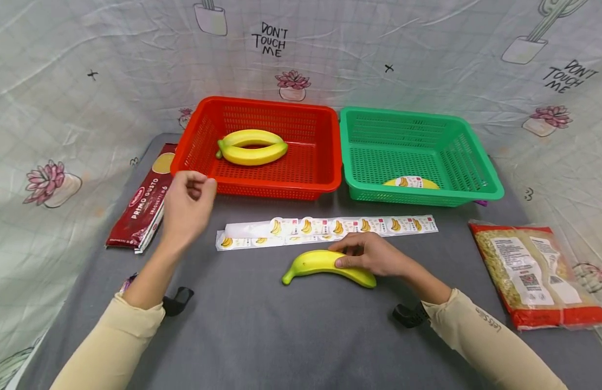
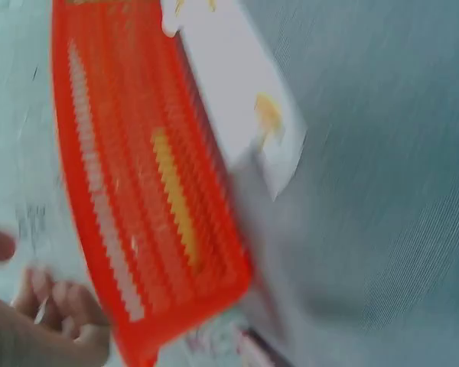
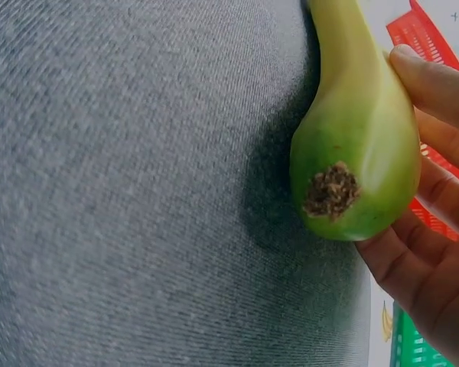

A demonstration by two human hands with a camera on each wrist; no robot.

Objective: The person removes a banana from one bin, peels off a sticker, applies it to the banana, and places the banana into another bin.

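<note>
On the grey table, my right hand [image 1: 379,254] grips a yellow banana [image 1: 312,262] near one end, thumb on the near side. In the right wrist view the banana's green, brown-tipped end [image 3: 359,176] faces the camera, with the fingers [image 3: 436,84] along its side. My left hand [image 1: 187,206] is raised by the front left corner of the red basket [image 1: 325,187], fingers loosely curled and holding nothing; the left wrist view is blurred. Strips of banana-printed stickers [image 1: 340,226] lie between the banana and the baskets, part of the backing bare.
Two bananas [image 1: 252,156] lie in the red basket. Beside it, the green basket [image 1: 491,187] contains a banana [image 1: 429,184] bearing a sticker [image 1: 410,182]. A red spaghetti pack [image 1: 140,208] lies at the left, a clear-and-red food bag [image 1: 530,271] at the right. Printed cloth hangs behind.
</note>
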